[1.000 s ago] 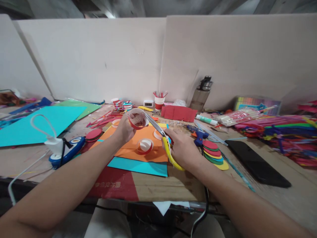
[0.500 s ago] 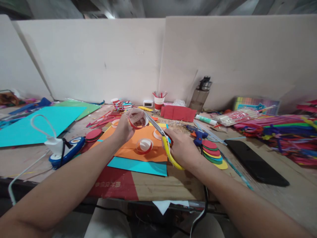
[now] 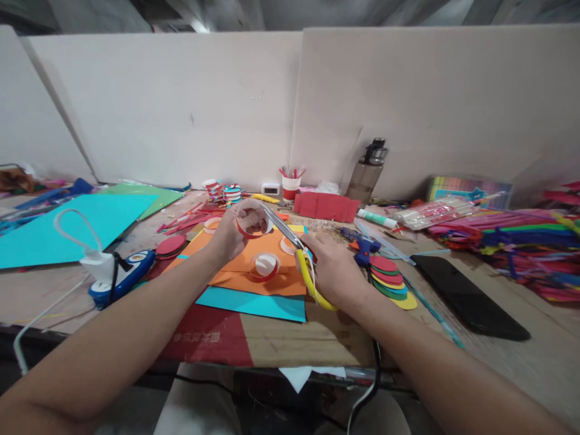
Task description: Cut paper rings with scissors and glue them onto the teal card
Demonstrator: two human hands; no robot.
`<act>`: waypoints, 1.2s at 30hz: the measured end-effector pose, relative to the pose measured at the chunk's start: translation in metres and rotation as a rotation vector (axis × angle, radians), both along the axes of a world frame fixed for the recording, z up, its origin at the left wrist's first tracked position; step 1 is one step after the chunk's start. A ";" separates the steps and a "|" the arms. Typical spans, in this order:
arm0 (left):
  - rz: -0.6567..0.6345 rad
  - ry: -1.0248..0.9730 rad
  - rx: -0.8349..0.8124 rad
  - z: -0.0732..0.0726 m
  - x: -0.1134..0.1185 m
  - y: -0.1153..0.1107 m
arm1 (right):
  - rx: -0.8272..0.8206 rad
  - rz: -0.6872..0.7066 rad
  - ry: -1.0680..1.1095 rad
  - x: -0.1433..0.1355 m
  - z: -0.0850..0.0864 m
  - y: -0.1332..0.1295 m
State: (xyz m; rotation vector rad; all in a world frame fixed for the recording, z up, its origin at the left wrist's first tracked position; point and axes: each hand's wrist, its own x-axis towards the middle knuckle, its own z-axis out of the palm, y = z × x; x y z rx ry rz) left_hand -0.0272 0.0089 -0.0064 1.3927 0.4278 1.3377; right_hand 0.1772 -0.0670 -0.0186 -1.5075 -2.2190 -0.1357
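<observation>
My left hand grips a red-and-white paper ring, held up above the stacked sheets. Yellow-handled scissors are in my right hand, and their blades reach up-left to the ring's right edge. Whether the blades are cutting into it, I cannot tell. Below lies another red-and-white ring, resting on orange paper. A further pale ring is partly behind the scissors. A turquoise sheet sticks out under the orange paper.
Left are a blue power strip, red discs and a large turquoise sheet. Right are a glue gun, coloured discs and a black phone. Behind stand a paper cup and a bottle.
Both hands stay almost where they were. The ring and the scissors have shifted only very slightly.
</observation>
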 end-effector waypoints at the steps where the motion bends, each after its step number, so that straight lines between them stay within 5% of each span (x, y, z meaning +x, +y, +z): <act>1: -0.006 0.000 0.001 0.000 0.000 0.000 | -0.003 0.002 -0.003 0.000 0.000 0.000; 24: 0.081 -0.027 0.011 0.006 0.001 -0.003 | -0.021 0.007 0.012 0.001 0.000 0.002; 36: 0.012 0.044 -0.031 0.007 0.001 -0.006 | -0.008 0.019 0.028 0.001 0.001 0.000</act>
